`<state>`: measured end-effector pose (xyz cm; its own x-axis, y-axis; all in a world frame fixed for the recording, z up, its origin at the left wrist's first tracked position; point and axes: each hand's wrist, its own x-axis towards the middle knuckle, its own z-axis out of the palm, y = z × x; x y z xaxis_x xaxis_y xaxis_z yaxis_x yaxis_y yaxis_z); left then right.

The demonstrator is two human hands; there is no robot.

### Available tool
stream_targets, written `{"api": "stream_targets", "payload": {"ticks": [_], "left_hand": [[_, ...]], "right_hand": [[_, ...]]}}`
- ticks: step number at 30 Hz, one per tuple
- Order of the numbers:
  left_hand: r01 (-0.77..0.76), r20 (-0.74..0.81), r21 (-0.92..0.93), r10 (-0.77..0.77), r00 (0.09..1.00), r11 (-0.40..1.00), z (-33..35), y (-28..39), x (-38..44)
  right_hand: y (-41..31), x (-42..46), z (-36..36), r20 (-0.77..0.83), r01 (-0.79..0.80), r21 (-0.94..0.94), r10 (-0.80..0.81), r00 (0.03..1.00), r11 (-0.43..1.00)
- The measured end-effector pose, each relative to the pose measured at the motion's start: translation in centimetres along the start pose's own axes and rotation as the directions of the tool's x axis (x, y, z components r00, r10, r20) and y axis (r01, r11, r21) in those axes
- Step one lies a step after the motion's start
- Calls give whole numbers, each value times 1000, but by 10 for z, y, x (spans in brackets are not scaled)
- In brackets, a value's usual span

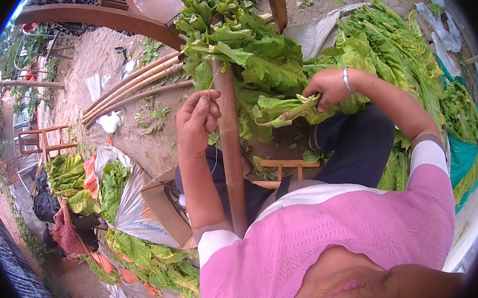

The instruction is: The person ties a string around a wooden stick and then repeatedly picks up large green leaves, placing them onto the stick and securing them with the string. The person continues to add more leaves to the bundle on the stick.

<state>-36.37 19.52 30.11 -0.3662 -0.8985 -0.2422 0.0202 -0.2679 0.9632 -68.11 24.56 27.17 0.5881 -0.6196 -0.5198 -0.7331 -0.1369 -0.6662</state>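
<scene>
A thick bamboo pole (230,137) runs lengthwise before me, its far part hung with large green leaves (253,52). Just left of the pole, my left hand (200,116) pinches a thin pale string (212,82) that leads up to the leaves on the pole; a loose stretch of it hangs below the hand. To the right, my right hand (329,88), with a metal bangle at the wrist, holds a small bunch of green leaves (286,109) by the stalk ends, which point left and down. A large heap of similar leaves (386,51) lies beyond my right forearm.
A wooden chair frame (101,17) stands at the top. Several bamboo poles (135,87) lie on the ground at left. A cardboard box (166,204) is beside my left elbow. A small wooden stool (290,163) is near my legs. Another person (72,231) handles leaves at far left.
</scene>
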Motion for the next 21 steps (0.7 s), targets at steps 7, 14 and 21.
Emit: {"api": "stream_targets", "payload": {"ticks": [7, 14, 21], "left_hand": [[388, 159, 109, -401, 902, 915, -85, -65, -44], [450, -25, 448, -492, 870, 772, -127, -97, 93], [124, 285, 526, -312, 906, 841, -20, 34, 108]], "right_hand": [[-3, 155, 61, -608, 129, 169, 0, 794, 977], [-25, 189, 67, -499, 131, -41, -134, 856, 991], [-24, 173, 38, -682, -87, -17, 52, 729, 996]]}}
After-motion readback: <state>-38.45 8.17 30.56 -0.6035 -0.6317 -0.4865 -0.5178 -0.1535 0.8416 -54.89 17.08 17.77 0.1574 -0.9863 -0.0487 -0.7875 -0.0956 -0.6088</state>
